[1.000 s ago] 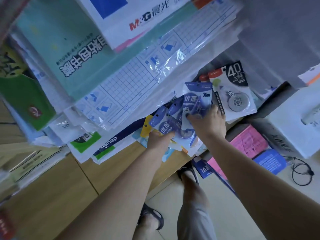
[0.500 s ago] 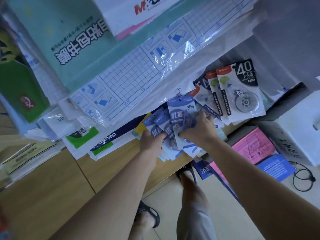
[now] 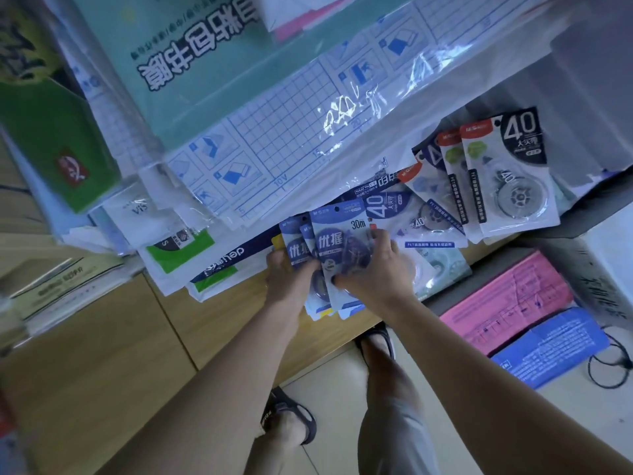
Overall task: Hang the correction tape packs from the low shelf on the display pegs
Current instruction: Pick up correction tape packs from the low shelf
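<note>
Fanned blue correction tape packs (image 3: 337, 241)

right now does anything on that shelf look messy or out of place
Yes. The correction tape packs marked 40 lie fanned and overlapping at different tilts on the shelf instead of hanging. Both hands, left and right, hold a loose, uneven stack of blue 30m packs.

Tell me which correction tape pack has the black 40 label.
The 40 pack farthest right, lying beyond the right hand. Its corner label is black; the 40 pack nearer the hands has a blue one, and the held front pack reads 30m.
</note>
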`<state>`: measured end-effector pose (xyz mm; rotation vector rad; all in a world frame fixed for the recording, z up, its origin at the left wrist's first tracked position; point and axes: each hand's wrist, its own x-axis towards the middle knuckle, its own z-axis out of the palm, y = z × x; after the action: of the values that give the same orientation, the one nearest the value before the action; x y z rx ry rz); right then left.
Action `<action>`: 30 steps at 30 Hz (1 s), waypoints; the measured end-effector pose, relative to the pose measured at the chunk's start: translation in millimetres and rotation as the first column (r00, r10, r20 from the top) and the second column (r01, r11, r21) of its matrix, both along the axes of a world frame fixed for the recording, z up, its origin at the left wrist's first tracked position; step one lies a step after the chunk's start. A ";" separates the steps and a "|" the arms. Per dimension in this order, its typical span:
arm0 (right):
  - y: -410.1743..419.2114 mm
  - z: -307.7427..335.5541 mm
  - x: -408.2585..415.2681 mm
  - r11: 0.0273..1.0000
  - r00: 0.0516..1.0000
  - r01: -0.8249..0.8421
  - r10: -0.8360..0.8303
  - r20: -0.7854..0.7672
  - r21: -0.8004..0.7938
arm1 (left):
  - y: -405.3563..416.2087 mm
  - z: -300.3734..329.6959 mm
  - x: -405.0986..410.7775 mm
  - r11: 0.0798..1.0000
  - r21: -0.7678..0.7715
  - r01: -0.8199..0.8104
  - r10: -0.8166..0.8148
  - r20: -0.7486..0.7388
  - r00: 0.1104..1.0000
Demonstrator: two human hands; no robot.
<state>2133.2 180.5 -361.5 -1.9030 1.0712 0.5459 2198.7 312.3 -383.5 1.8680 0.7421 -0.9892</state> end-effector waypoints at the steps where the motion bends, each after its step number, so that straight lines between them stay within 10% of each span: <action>1: 4.9 -0.8 0.8 1.000 1.000 0.013 -0.013 0.001 0.013 | 4.3 -1.7 0.4 0.999 -0.007 -0.042 0.042 -0.009 0.999; 17: 65.7 -6.9 10.8 0.982 0.995 -0.096 0.101 -0.026 0.163 | 38.8 0.3 3.1 0.954 -0.291 -0.070 0.009 -0.206 0.978; 30: 88.3 19.1 -27.1 0.707 0.922 0.305 -0.388 -0.011 0.639 | 69.5 43.8 -15.5 0.942 -0.321 0.094 -0.120 -0.062 0.991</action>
<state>2106.1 268.8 -342.4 -1.0884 0.9715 0.4789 2183.2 381.9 -339.8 1.6076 0.4955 -1.1848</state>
